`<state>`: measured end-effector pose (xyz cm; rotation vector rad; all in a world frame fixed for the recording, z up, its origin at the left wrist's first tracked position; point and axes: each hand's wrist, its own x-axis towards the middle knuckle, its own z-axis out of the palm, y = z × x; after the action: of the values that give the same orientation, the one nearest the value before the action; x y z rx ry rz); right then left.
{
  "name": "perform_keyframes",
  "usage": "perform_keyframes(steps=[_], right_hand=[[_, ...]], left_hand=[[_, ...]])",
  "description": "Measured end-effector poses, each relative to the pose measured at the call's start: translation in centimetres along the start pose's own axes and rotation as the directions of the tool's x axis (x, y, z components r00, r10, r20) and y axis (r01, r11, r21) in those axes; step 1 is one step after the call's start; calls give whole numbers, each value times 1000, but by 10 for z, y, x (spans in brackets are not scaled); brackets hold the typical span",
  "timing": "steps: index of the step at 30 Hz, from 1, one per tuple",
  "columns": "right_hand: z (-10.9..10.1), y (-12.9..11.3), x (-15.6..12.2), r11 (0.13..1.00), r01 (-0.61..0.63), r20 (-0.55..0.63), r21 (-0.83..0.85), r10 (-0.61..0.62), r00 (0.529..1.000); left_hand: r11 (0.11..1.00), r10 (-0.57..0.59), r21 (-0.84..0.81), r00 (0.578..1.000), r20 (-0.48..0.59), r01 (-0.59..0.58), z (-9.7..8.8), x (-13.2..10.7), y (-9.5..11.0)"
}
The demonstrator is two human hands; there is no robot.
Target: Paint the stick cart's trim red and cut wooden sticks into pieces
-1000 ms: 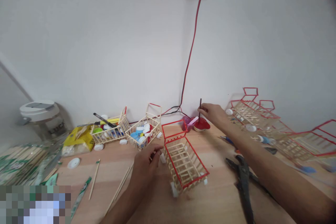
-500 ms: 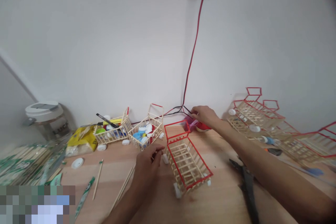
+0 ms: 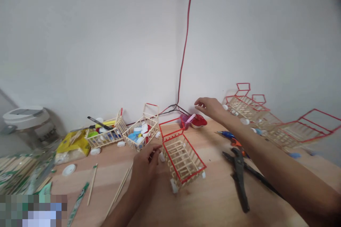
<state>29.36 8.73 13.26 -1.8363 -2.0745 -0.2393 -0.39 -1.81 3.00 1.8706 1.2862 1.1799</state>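
Note:
A small cart (image 3: pixel 183 159) built of wooden sticks, with red-painted top edges and handle and white bottle-cap wheels, stands on the table in front of me. My left hand (image 3: pixel 146 159) is beside its left side, near a rear wheel, with fingers half curled and nothing visible between them. Above and right of a bowl of red paint (image 3: pixel 199 121), my right hand (image 3: pixel 209 106) hovers with its fingers apart and empty. A thin dark brush handle (image 3: pixel 183 109) leans out of the bowl. A purple cup (image 3: pixel 185 122) with a pink stick stands against the bowl.
Pliers (image 3: pixel 239 177) and a blue-and-orange glue gun (image 3: pixel 230 137) lie right, partly under my forearm. Several red-edged carts (image 3: pixel 245 108) stand farther right. Left are two carts holding bottle caps (image 3: pixel 140 136), a yellow bag (image 3: pixel 73 145), a jar (image 3: pixel 32 127) and loose sticks.
My right hand has come away from the brush handle at the paint bowl and moved right. The view has turned right, showing the glue gun. My left hand stays beside the cart.

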Motion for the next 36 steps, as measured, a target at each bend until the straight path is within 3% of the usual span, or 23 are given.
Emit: perform_keyframes(steps=[3,6,10,14,18,21,25,30,36], right_hand=[[-19,-5,-37,999,37,-43,29,-36,998],[-26,-12,-94,981,123,-82,147,-112,990],[-9,-17,-173,941,35,-55,337,-18,998],[18,-33,-219,851,-98,21,516,102,995],[39,-61,-226,734,-205,102,647,184,978],[49,-76,-224,694,-217,105,687,201,974],[56,-86,-225,706,-189,59,682,204,977],[67,-90,-229,736,-148,1,661,196,981],[76,-92,-231,780,-91,-77,619,175,982]], left_hand=[[1000,4,-1,1000,9,-4,0,1,-1],[999,-39,-29,999,33,40,2,1,-2],[979,-176,-96,984,30,178,6,-2,-1],[965,-215,-137,974,70,223,9,-2,-2],[984,-115,-125,991,74,124,10,3,-2],[987,-66,-137,990,124,83,10,7,-2],[975,-93,-180,975,203,130,9,9,-5],[983,-113,-122,975,193,138,7,10,-7],[960,-108,-231,968,227,162,8,10,-10]])
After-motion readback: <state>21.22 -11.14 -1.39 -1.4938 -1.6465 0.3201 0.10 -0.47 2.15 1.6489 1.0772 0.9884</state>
